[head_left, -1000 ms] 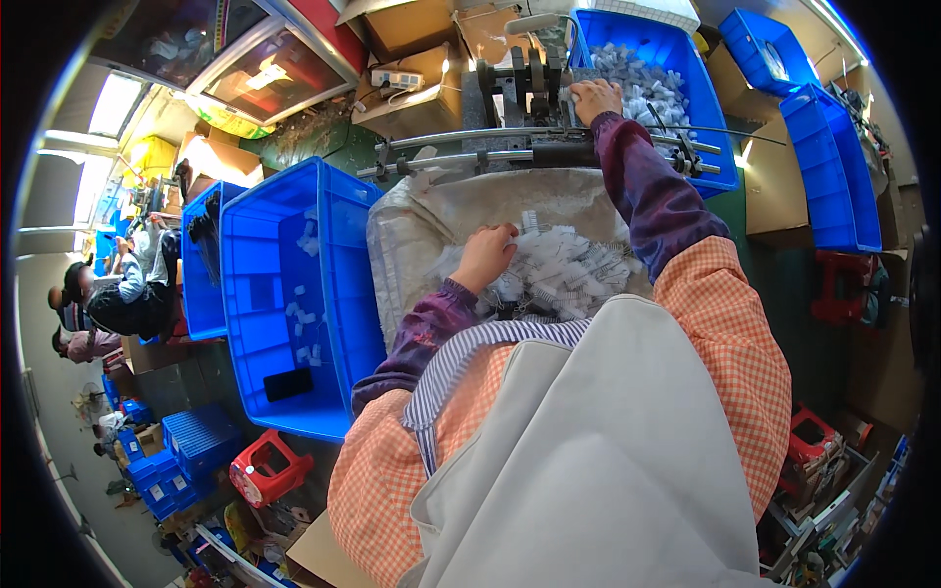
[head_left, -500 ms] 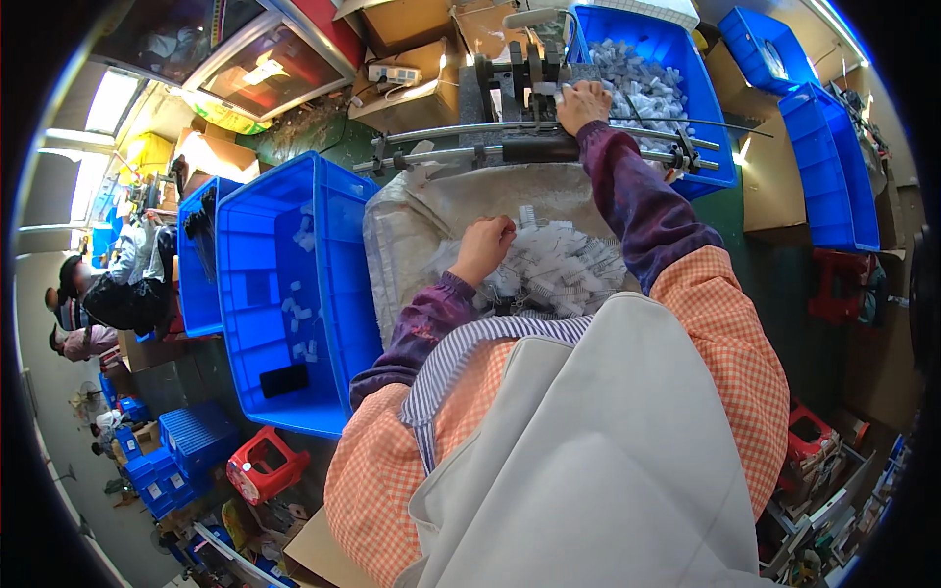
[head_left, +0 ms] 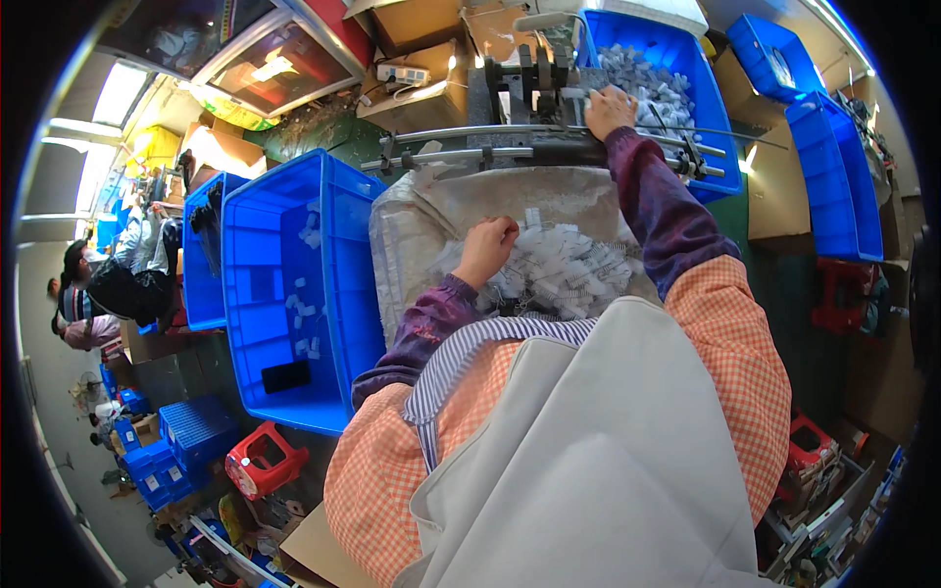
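Left hand (head_left: 487, 245) at centre frame, grip curled shut on small white plastic pieces (head_left: 564, 269) heaped on a grey sack (head_left: 431, 225). Right hand (head_left: 610, 108) up top rests on the dark metal machine (head_left: 529, 83); can't tell its grip.

purple sleeves (head_left: 659, 201), orange checked smock (head_left: 730, 343), grey apron (head_left: 588, 461)

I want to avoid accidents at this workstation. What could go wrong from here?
The right hand rests at the dark machine, so fingers might get pinched. The left hand digs in a heaped pile of white pieces on the sack; some could slide off.
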The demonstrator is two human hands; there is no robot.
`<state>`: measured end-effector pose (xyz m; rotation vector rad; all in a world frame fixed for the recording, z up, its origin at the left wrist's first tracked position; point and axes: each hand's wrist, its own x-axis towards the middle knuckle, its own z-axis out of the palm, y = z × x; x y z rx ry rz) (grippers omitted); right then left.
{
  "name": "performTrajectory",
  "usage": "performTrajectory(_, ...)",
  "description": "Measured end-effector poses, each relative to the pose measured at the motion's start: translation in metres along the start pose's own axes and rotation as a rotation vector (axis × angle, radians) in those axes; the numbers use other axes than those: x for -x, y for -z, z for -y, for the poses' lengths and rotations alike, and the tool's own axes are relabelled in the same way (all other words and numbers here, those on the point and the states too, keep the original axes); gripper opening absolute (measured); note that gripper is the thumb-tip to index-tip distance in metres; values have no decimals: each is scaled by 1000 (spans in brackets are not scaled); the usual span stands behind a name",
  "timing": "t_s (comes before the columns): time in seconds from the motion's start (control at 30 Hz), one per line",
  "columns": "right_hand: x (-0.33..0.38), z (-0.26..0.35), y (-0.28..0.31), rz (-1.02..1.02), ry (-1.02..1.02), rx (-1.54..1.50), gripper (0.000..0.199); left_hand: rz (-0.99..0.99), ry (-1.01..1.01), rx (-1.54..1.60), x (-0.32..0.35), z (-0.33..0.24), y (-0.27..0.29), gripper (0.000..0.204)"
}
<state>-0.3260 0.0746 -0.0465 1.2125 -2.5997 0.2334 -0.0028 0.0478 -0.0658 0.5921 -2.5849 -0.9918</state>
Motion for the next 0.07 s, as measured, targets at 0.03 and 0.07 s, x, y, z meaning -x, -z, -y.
performTrajectory(0.03,-1,-4,-1,-53,44,-30,24,-28,20,-6,3,2,3,10)
performTrajectory(0.07,-4,-7,-5,-117,98,-70,23,-72,38,-29,2,9,17,10)
